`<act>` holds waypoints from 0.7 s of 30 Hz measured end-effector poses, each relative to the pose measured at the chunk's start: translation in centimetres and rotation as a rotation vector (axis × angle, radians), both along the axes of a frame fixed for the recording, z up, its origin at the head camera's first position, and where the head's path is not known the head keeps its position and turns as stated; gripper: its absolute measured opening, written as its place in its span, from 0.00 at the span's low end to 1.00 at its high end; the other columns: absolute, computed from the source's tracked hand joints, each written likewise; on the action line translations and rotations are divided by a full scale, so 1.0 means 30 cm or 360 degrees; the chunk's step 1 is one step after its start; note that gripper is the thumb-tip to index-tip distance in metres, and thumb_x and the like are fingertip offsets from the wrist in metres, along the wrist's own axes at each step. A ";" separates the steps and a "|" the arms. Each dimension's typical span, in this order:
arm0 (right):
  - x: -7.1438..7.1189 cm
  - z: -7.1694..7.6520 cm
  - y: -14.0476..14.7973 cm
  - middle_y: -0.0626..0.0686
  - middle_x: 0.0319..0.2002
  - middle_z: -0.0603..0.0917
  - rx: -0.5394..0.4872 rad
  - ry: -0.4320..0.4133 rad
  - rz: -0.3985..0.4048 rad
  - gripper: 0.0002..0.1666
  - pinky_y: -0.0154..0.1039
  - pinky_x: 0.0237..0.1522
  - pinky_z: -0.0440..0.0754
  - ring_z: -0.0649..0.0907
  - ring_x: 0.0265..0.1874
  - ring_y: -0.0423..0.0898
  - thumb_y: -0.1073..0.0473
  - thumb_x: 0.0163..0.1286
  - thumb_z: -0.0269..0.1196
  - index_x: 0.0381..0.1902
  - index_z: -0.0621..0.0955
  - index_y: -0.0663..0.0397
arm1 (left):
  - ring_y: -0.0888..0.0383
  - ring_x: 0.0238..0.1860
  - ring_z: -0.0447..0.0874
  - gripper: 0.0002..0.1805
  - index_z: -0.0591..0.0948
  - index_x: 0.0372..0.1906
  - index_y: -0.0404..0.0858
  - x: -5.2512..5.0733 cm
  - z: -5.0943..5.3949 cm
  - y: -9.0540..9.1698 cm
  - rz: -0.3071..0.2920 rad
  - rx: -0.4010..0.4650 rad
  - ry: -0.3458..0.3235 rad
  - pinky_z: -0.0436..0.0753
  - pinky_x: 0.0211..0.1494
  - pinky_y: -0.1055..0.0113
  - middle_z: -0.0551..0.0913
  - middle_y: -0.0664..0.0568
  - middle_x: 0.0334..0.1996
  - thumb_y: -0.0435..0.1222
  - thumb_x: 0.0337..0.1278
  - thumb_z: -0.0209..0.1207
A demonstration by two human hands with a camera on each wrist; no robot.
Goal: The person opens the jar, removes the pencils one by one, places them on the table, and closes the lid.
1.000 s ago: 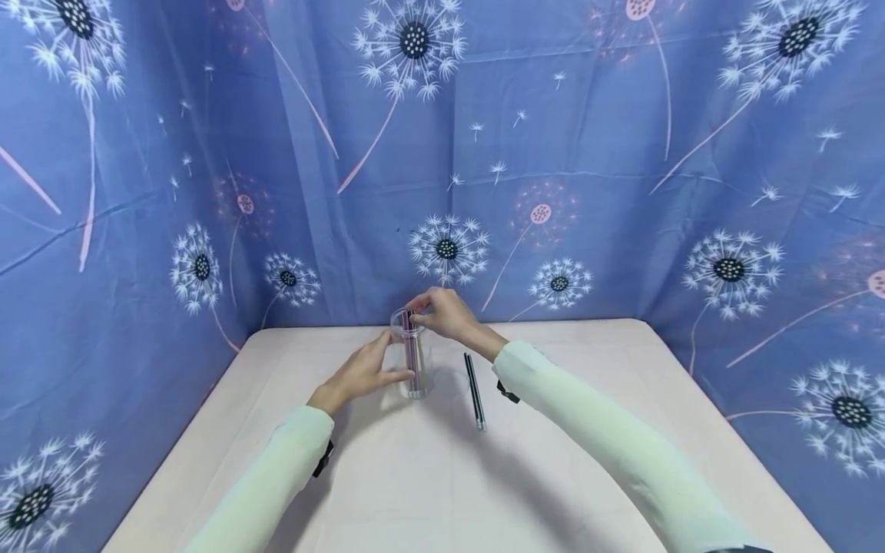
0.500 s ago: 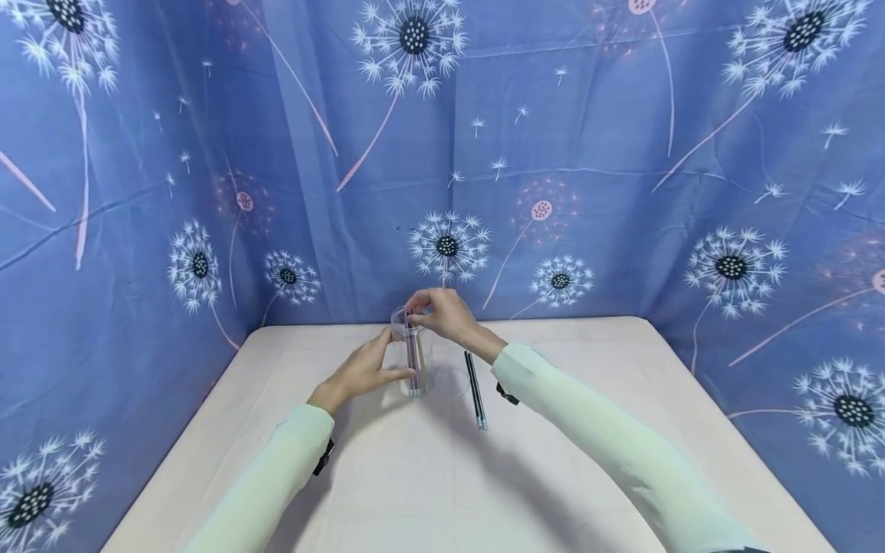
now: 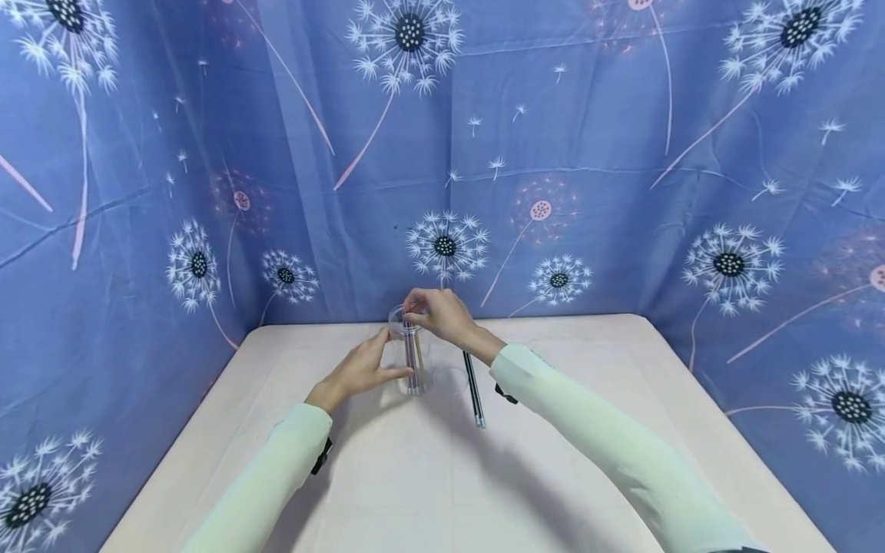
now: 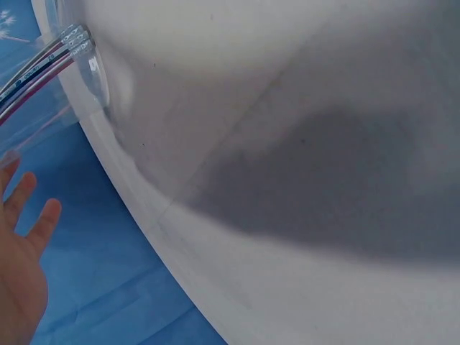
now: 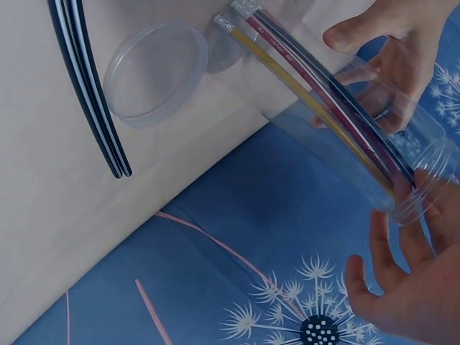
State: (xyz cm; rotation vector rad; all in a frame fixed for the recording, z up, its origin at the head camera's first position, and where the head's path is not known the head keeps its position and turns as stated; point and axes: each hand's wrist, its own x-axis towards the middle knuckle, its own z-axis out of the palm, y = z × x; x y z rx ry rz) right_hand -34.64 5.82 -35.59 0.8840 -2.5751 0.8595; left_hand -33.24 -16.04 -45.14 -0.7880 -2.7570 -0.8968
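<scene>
A clear plastic jar (image 3: 426, 361) stands at the back of the table with several pencils (image 3: 412, 361) inside, eraser ends down. My left hand (image 3: 361, 372) grips its side, thumb in front and fingers behind. In the right wrist view, a yellow pencil (image 5: 309, 99) leans beside dark red and dark blue ones. My right hand (image 3: 442, 314) is at the jar's mouth, its fingertips pinching the upper pencil ends; the exact contact is partly hidden. The left wrist view shows the jar's base with silvery pencil ends (image 4: 76, 42).
A round clear lid (image 5: 156, 75) lies flat on the table right of the jar. Beside it are two dark striped pencils (image 3: 474, 392). The pale table (image 3: 387, 484) meets a blue dandelion-print cloth (image 3: 588, 153) behind and at both sides.
The pencils have spread slightly inside the jar, with the yellow one now showing apart from the others. Both hands have stayed almost in place.
</scene>
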 end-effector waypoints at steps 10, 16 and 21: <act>0.004 -0.001 -0.003 0.51 0.42 0.92 -0.0001 -0.0048 -0.0010 0.06 0.33 0.30 0.83 0.89 0.30 0.44 0.58 0.70 0.72 0.44 0.88 0.48 | 0.39 0.69 0.75 0.47 0.65 0.73 0.45 -0.004 -0.005 -0.002 -0.0006 -0.0003 -0.0002 0.75 0.72 0.42 0.79 0.44 0.66 0.56 0.54 0.75; 0.003 -0.004 0.000 0.49 0.40 0.92 -0.0031 -0.0039 -0.0021 0.06 0.32 0.28 0.80 0.87 0.27 0.40 0.57 0.71 0.71 0.45 0.88 0.47 | 0.40 0.69 0.75 0.48 0.64 0.74 0.46 -0.004 0.000 -0.002 -0.0018 -0.0015 -0.0001 0.75 0.72 0.43 0.79 0.47 0.67 0.58 0.54 0.73; 0.001 -0.007 0.002 0.49 0.39 0.92 -0.0067 -0.0037 -0.0017 0.07 0.33 0.27 0.78 0.85 0.25 0.39 0.57 0.72 0.70 0.46 0.88 0.49 | 0.40 0.69 0.76 0.48 0.65 0.73 0.44 -0.006 0.002 -0.003 -0.0029 -0.0012 0.0013 0.76 0.72 0.44 0.79 0.47 0.66 0.58 0.54 0.73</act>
